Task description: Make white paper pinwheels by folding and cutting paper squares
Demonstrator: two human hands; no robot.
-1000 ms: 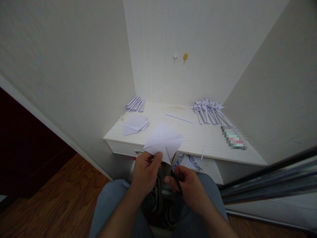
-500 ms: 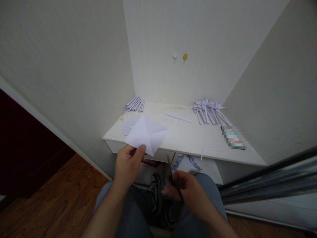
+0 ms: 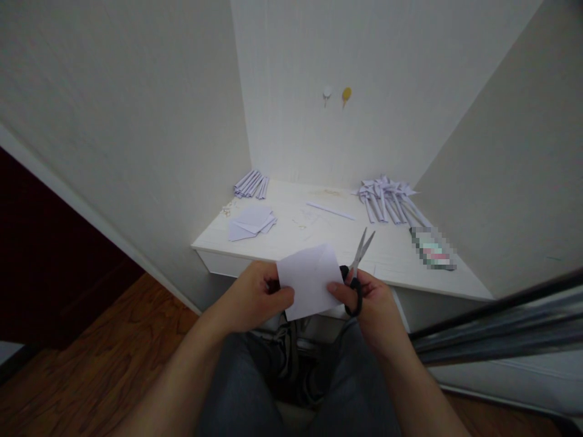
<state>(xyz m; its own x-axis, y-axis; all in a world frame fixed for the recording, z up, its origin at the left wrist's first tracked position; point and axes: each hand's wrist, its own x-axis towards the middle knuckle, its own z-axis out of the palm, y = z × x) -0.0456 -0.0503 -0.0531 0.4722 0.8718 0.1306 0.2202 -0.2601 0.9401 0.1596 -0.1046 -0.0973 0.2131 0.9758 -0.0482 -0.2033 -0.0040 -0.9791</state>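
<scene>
since the earlier frames the left hand is no longer holding the paper out to the left over the desk edge; it is bringing the white sheet back to the middle, and the right hand, which was low over the lap, is now lifted to meet it with the scissors raised. both hands are closing in on the sheet from either side: the left is pinching its left edge between thumb and fingers, the right thumb is pressing on its right edge while the same hand's fingers are gripping the black scissor handles. the blades are standing slightly apart, pointing up and away toward the desk, their long axis leaning a little to the right and lying just beside the sheet's right edge, so the right hand is the one nearer the cutting side. the sheet is hanging in the air just in front of the desk's front edge, above the knees. on the desk a stack of cut paper is lying to the left, rolled paper bundles at the back left, and folded paper pieces at the back right.
</scene>
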